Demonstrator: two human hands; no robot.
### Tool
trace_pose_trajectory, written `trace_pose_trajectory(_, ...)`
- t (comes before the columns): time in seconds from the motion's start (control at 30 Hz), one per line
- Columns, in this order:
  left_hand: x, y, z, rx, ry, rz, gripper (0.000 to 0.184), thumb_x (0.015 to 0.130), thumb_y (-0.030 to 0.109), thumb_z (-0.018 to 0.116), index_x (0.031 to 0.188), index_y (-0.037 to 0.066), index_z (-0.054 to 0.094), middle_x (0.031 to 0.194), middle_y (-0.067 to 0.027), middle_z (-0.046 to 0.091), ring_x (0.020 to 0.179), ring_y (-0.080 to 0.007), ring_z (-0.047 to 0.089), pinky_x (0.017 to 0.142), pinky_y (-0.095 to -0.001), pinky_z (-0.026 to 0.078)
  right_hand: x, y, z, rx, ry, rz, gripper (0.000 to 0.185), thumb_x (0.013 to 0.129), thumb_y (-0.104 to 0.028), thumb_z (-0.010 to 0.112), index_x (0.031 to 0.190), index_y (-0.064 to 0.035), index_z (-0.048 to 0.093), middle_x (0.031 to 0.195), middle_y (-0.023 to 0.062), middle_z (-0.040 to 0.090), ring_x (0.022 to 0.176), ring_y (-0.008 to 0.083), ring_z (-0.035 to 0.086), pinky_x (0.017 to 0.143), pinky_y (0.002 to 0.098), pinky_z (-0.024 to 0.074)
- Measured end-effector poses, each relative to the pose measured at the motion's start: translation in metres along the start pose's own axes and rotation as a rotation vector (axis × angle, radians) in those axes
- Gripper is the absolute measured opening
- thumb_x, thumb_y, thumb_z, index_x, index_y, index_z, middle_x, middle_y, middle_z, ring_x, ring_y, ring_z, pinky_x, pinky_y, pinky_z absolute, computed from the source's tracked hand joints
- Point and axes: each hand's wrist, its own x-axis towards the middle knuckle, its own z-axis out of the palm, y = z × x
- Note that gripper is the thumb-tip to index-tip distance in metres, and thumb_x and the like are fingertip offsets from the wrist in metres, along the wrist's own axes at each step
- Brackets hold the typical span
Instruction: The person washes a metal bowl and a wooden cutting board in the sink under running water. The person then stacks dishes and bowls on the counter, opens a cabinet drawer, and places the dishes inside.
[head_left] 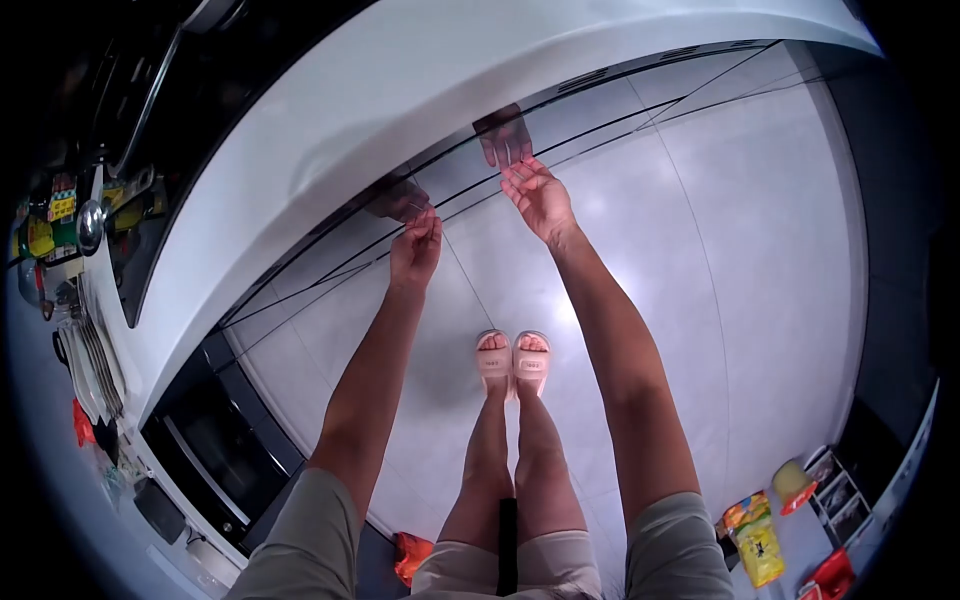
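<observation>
My left hand point(416, 250) is raised at the glossy dark cabinet front point(455, 180) under the white countertop. Its fingers are curled and pressed together; whatever they may hold is too small to make out. To the right, my right hand point(540, 202) is palm up with its fingers apart and nothing visible in it. Its fingertips are at the edge of the same front, whether touching or just short of it I cannot tell. Both hands are mirrored in the glossy surface.
The white countertop point(330, 130) curves across the top. A black oven point(215, 450) is at the lower left, near stacked plates point(95, 365). Pink sandals point(493, 362) stand on the tiled floor point(780, 290). A yellow packet point(755, 540) and a rack point(840, 495) are at the lower right.
</observation>
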Motion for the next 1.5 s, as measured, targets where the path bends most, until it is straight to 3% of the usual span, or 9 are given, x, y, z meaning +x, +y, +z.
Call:
trace_pose_trajectory(0.37,0.005,-0.015,-0.017,-0.029,-0.227,0.026,0.021,0.063,-0.012,0.049,0.074,0.003,0.059,0.082,-0.0101,0.066,0.09,-0.0223,0.064,0.097,-0.0356,0.042,-0.016,0.005,-0.016,0.077,-0.072,-0.041,0.052,0.068,0.015,0.034,0.118,0.0039,0.038,0.114,0.0177,0.048,0.114,0.0296,0.047,0.105,0.0479,0.035)
trace_pose_trajectory(0.5,-0.009,-0.024,-0.023,-0.115,-0.101,0.018,0.017,0.064,-0.01,0.049,0.071,0.004,0.056,0.083,-0.0117,0.066,0.087,-0.0242,0.064,0.094,-0.0366,0.045,-0.027,0.006,-0.031,0.065,-0.128,-0.003,0.06,0.064,0.014,0.035,0.123,0.0025,0.032,0.114,0.0153,0.042,0.113,0.0274,0.044,0.103,0.0504,0.0359)
trace_pose_trajectory(0.73,-0.053,-0.053,-0.041,-0.012,0.233,0.0,0.005,0.074,0.0,0.052,0.075,0.002,0.057,0.082,-0.0131,0.064,0.086,-0.0256,0.063,0.093,-0.0384,0.046,-0.065,0.013,-0.057,0.016,-0.013,0.018,0.041,0.071,0.006,0.045,0.109,-0.0048,0.041,0.102,0.0082,0.046,0.102,0.022,0.048,0.098,0.0488,0.0397)
trace_pose_trajectory(0.87,-0.093,-0.072,-0.047,0.03,0.352,-0.056,0.013,0.084,0.012,0.053,0.076,0.002,0.056,0.079,-0.0124,0.063,0.087,-0.0244,0.062,0.089,-0.0377,0.049,-0.104,0.014,-0.074,-0.006,0.072,0.041,0.018,0.083,-0.003,0.052,0.096,-0.0128,0.046,0.092,0.0007,0.05,0.094,0.0158,0.051,0.092,0.0439,0.0431)
trace_pose_trajectory(1.0,-0.121,-0.091,-0.076,0.066,0.374,-0.124,0.021,0.091,0.022,0.051,0.085,0.002,0.055,0.086,-0.0119,0.062,0.09,-0.0229,0.061,0.087,-0.0365,0.05,-0.138,0.018,-0.093,-0.1,0.212,0.053,0.013,0.087,-0.013,0.06,0.09,-0.0155,0.047,0.089,-0.0023,0.052,0.088,0.0128,0.053,0.086,0.0396,0.0467)
trace_pose_trajectory(1.23,-0.161,-0.115,-0.122,0.203,0.481,-0.269,0.033,0.095,0.029,0.046,0.109,-0.001,0.047,0.111,-0.0138,0.057,0.11,-0.0256,0.053,0.099,-0.0372,0.04,-0.186,0.031,-0.114,-0.173,0.468,0.066,0.012,0.089,-0.019,0.06,0.085,-0.013,0.05,0.082,-0.0001,0.059,0.081,0.0125,0.058,0.079,0.0326,0.0496)
trace_pose_trajectory(1.33,-0.181,-0.117,-0.127,0.293,0.403,-0.319,0.033,0.096,0.03,0.044,0.109,0.0,0.048,0.11,-0.0137,0.057,0.109,-0.0257,0.053,0.099,-0.0371,0.039,-0.202,0.037,-0.132,-0.215,0.454,0.06,0.017,0.09,-0.019,0.058,0.095,-0.0091,0.045,0.093,0.0034,0.054,0.09,0.0154,0.053,0.08,0.0337,0.0485)
trace_pose_trajectory(1.37,-0.182,-0.117,-0.128,0.272,0.488,-0.338,0.029,0.095,0.028,0.047,0.103,0.001,0.052,0.098,-0.0131,0.061,0.103,-0.0258,0.058,0.092,-0.0403,0.046,-0.204,0.041,-0.137,-0.229,0.47,0.062,0.017,0.091,-0.019,0.056,0.095,-0.0082,0.045,0.096,0.0047,0.054,0.09,0.016,0.054,0.081,0.0344,0.0485)
trace_pose_trajectory(1.5,-0.186,-0.121,-0.146,0.301,0.502,-0.409,0.031,0.095,0.028,0.046,0.108,0.0,0.05,0.104,-0.0144,0.059,0.105,-0.0276,0.056,0.097,-0.0408,0.042,-0.213,0.045,-0.142,-0.278,0.568,0.103,0.012,0.091,-0.017,0.055,0.087,-0.0096,0.046,0.087,0.0044,0.057,0.084,0.0157,0.057,0.077,0.0343,0.0505)
